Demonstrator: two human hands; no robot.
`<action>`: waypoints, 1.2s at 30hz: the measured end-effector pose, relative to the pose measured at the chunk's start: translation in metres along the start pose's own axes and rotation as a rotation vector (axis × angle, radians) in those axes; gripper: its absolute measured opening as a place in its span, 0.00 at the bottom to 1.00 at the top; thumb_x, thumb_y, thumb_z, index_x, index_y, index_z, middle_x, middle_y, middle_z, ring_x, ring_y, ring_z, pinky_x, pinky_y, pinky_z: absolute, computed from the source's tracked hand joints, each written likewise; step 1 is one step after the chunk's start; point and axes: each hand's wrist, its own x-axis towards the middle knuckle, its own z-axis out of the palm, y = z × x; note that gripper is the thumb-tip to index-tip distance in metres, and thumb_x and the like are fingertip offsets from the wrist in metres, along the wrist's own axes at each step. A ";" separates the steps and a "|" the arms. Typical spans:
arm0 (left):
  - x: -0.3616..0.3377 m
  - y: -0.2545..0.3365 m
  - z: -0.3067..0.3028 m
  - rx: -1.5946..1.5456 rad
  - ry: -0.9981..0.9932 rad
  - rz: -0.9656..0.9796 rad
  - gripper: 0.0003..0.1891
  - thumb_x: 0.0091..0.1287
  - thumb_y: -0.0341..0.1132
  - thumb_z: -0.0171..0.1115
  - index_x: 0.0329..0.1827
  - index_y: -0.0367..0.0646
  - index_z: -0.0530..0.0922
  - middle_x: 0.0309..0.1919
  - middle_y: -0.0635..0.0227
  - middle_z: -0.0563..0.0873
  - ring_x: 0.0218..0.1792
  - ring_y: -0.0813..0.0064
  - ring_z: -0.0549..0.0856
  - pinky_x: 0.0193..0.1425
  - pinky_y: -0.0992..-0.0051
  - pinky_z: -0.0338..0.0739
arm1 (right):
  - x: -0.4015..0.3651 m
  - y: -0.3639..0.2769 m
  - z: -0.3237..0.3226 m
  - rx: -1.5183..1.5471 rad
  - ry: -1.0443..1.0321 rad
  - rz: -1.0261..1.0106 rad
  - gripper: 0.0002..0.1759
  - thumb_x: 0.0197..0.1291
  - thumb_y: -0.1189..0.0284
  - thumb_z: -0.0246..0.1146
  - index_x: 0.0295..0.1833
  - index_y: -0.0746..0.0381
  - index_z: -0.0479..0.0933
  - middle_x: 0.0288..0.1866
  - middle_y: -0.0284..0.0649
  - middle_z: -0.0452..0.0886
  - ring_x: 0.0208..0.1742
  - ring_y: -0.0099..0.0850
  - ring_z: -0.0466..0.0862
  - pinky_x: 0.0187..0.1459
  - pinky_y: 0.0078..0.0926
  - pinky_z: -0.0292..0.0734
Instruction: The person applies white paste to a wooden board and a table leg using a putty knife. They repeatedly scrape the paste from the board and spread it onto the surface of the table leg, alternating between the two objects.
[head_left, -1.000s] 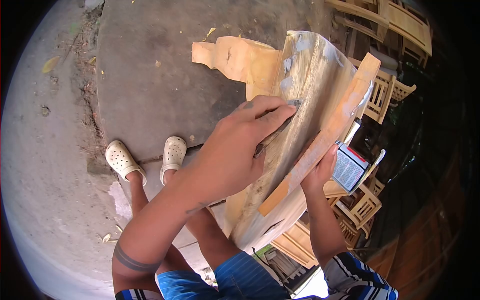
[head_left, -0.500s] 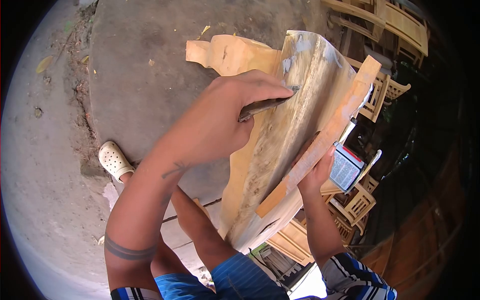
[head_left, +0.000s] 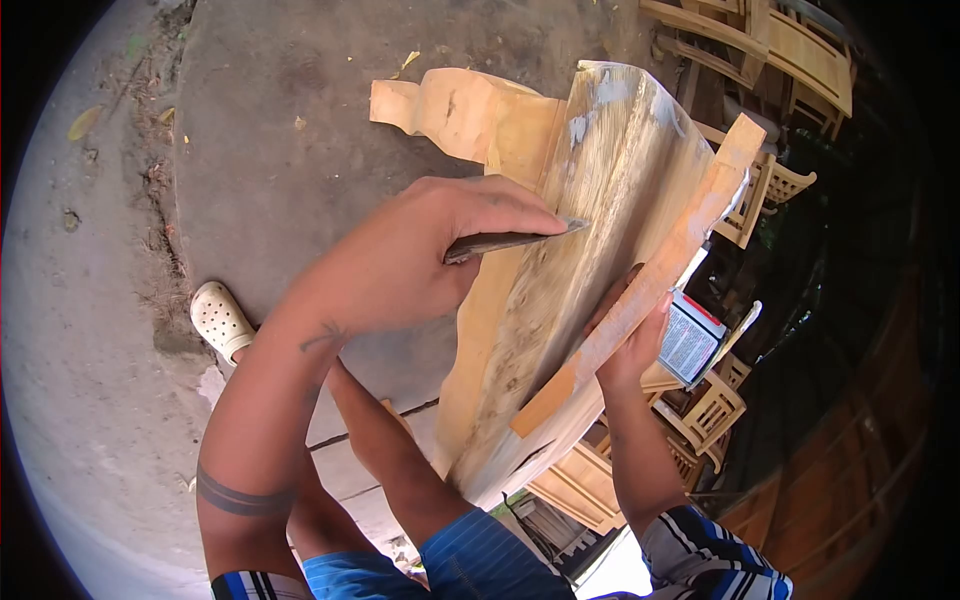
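Observation:
My left hand [head_left: 420, 245] is closed around a dark, flat scraper [head_left: 500, 243], its tip at the grooved face of a large piece of pale wood [head_left: 600, 170]. Grey-white filler patches mark the upper end of that wood. On the other side, my right hand [head_left: 640, 340] grips a narrow wooden board [head_left: 650, 270] smeared with whitish paste, its fingers partly hidden by the board. Just beyond the right hand is a labelled can [head_left: 690, 335] with a red band.
A carved wooden part [head_left: 460, 110] juts out at the upper left of the big piece. Several wooden chair parts [head_left: 715, 410] stand along the right side. Below lies a concrete floor [head_left: 290, 130], with my foot in a cream clog [head_left: 222, 315].
My left hand and the scraper have moved down and slightly left along the wood. My right hand with the board has stayed almost in place.

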 end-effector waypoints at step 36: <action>-0.086 0.198 0.060 0.869 -0.066 -0.332 0.27 0.50 0.14 0.56 0.56 0.37 0.79 0.53 0.57 0.83 0.57 0.51 0.80 0.62 0.62 0.76 | -0.089 -0.125 0.055 -0.087 -0.184 -0.091 0.15 0.73 0.66 0.52 0.50 0.70 0.69 0.24 0.48 0.78 0.22 0.38 0.80 0.27 0.33 0.73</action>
